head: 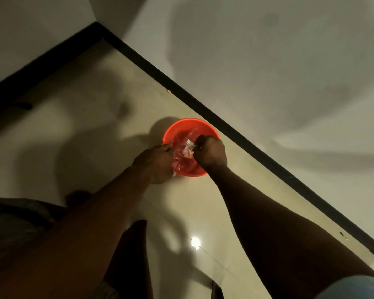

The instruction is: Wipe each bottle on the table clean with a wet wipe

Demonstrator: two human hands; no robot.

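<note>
A round orange bin (187,126) stands on the tiled floor near the wall, lined with a clear plastic bag (180,154). My left hand (159,162) grips the bag's edge at the bin's left rim. Over the bin's right side, my right hand (211,153) is curled into a fist and pinches a small crumpled white wipe (190,144) above the bag. No bottle or table is in view.
A black skirting board (225,124) runs diagonally along the white wall just behind the bin. Beige floor tiles (91,130) spread to the left, with a light reflection near the bottom. My legs are at the lower edge.
</note>
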